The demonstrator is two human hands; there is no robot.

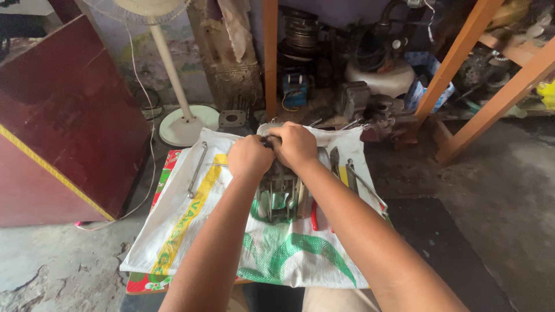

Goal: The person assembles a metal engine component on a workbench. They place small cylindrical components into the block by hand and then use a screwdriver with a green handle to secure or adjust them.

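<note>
- Work surface: a white woven sack (191, 231) with green and yellow print, spread flat over a low board with a red patterned edge at lower left of the frame. It fills the centre and lower middle.
- Floor: bare grey concrete, cracked and stained at lower left; a dark mat (445, 248) lies at lower right, just beside the sack.
- Room: cluttered workshop. A dark red cabinet (63, 121) with a yellow stripe fills the left edge. A pedestal fan (173, 75) stands at upper left, its round white base just above the sack's top corner, its cable trailing down past the cabinet.
- Upper centre and right: orange wooden frame legs (462, 52), with greasy machine parts piled behind and beneath them.
- Task item: a grey finned metal engine part (277, 196) stands on the sack at centre frame, its top hidden by both hands.
- Left hand (248, 156): closed, fingers curled over the upper left of the engine part.
- Right hand (296, 144): closed, gripping the upper right of the same part, touching the left hand.
- Surroundings: a long metal bar (196, 170) lies on the sack left of the hands, apart from them. Several hand tools (347, 176), one red-handled, lie just right of the engine part, partly crossed by the right forearm.
</note>
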